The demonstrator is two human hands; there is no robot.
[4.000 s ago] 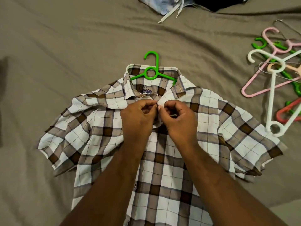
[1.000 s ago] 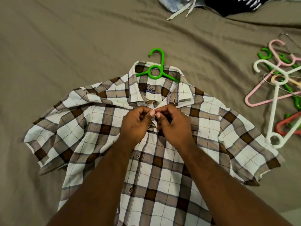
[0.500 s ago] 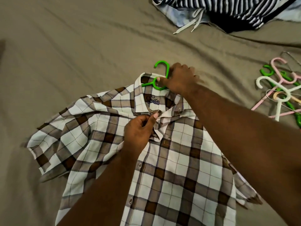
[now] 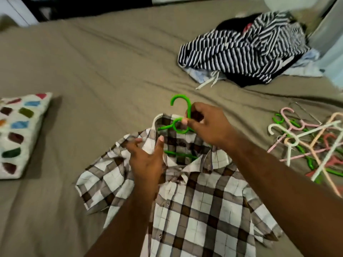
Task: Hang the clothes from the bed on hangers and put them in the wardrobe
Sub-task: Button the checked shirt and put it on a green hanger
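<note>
Across nearly the whole view, a wide bed under a creased taupe sheet [image 4: 92,62]. On its near side, front up with the placket closed, a brown-and-white checked short-sleeved cotton shirt [image 4: 204,210], bunched around the collar. Toward the far right corner, a rumpled heap of black-and-white striped clothes [image 4: 241,47], with pale blue cloth and white drawstrings poking out beneath. At the left edge, a white cushion with coloured patches [image 4: 20,134]. On the sheet to the right, apart from the shirt, a tangled pile of pink, white, green and red plastic hangers [image 4: 311,145]. Inside the shirt's neck, a bright green plastic hanger [image 4: 189,110], hook and ring clear of the collar. Right hand [image 4: 207,127] curled at that hanger's neck, thumb and fingertips pinching it by the ring. Left hand [image 4: 148,160] relaxed, fingers straight and spread, resting on the shoulder cloth left of the collar, grasping nothing.
</note>
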